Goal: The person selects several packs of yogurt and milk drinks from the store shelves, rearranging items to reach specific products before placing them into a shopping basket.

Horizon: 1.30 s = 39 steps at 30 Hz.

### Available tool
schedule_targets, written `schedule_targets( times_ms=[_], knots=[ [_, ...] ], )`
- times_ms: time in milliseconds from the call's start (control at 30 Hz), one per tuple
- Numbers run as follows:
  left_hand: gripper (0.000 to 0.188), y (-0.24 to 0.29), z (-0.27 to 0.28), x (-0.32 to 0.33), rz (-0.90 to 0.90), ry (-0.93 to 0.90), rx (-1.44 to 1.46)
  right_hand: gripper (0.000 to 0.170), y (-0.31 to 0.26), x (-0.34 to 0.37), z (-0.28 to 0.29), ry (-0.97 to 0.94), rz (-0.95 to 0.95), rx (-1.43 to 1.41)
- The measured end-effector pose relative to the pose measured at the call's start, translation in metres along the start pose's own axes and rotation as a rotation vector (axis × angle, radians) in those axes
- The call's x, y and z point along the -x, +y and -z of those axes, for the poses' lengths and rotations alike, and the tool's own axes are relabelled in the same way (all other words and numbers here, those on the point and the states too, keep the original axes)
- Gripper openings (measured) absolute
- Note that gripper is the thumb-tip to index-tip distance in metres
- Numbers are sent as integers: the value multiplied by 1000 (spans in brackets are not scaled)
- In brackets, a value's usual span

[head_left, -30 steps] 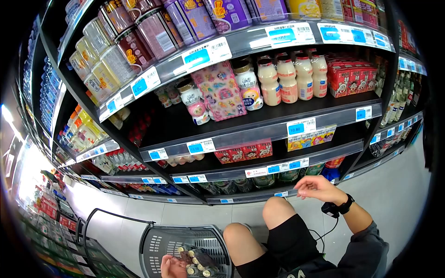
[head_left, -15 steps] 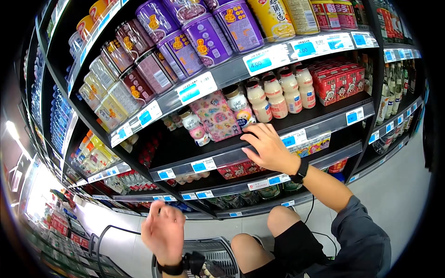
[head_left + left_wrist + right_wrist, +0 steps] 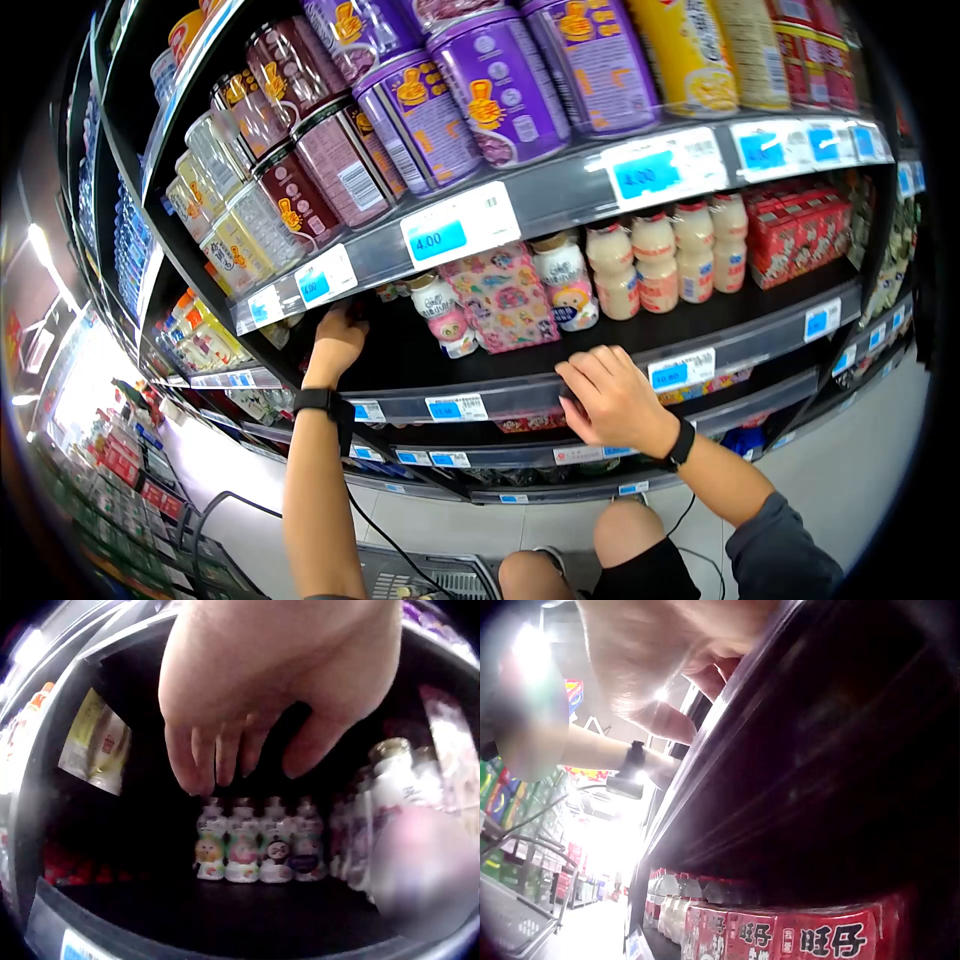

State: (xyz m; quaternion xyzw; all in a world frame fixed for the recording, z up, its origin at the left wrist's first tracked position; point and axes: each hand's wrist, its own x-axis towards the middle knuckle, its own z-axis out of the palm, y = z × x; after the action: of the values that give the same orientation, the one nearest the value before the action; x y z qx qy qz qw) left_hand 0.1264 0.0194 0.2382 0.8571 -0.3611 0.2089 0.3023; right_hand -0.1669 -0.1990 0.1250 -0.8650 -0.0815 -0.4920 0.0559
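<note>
My left hand (image 3: 338,342) reaches into the dark left part of the middle shelf (image 3: 400,370), its fingertips partly in shadow. In the left wrist view its loosely bent fingers (image 3: 204,754) hang over a row of small bottles (image 3: 259,851) with cartoon labels, holding nothing. Larger white bottles (image 3: 390,780) with gold caps stand to the right. My right hand (image 3: 612,395) rests on the front edge of the same shelf, fingers on top and thumb at the price rail. A pink patterned pack (image 3: 505,300) stands upright just behind it, between two white bottles.
Purple cans (image 3: 500,95) crowd the shelf above, its price rail (image 3: 560,195) overhanging the left hand. Cream-coloured bottles (image 3: 655,262) and red cartons (image 3: 800,240) stand to the right. A grey basket (image 3: 385,575) is on the floor, and a black cable (image 3: 400,545) hangs past it.
My left hand rose from the basket and moved forward into the shelf. The right hand came up from near the knee to the shelf edge and stays there. The view has moved closer.
</note>
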Motion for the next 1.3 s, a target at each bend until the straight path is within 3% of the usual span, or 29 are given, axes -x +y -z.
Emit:
schedule_targets(
  times_ms=[67, 100, 133, 167, 267, 600, 1033, 1167, 1267, 1300],
  knots=[
    [43, -2, -12, -36, -76, -181, -262, 36, 0, -1, 0, -13, -14, -6],
    [45, -5, -15, -54, 33, -269, -120, 37, 0, -1, -1, -23, -5, 3],
    [43, 19, -10, -62, -103, -150, -452, 38, 0, -2, -1, -32, -6, 3],
    [40, 45, -5, -55, -117, -88, -509, 39, 1, -3, -2, -41, -3, 3],
    [40, 32, -28, -89, -130, -7, -629, 40, 2, -1, -7, -56, 9, 60],
    [38, -6, -91, -125, -135, 96, -732, 45, 4, 4, -15, -55, 28, 122],
    [36, -33, -84, -66, -532, 306, -822, 40, 0, -1, -7, -15, 33, 103],
    [47, -11, -46, -45, -572, 137, -854, 38, -2, -2, -5, -11, 41, 106],
    [72, 8, -15, -28, -533, -112, -825, 37, -1, -1, -6, 6, 57, 107],
    [72, 15, -5, -22, -540, -117, -832, 37, -1, -1, -5, 13, 49, 104]
  ],
)
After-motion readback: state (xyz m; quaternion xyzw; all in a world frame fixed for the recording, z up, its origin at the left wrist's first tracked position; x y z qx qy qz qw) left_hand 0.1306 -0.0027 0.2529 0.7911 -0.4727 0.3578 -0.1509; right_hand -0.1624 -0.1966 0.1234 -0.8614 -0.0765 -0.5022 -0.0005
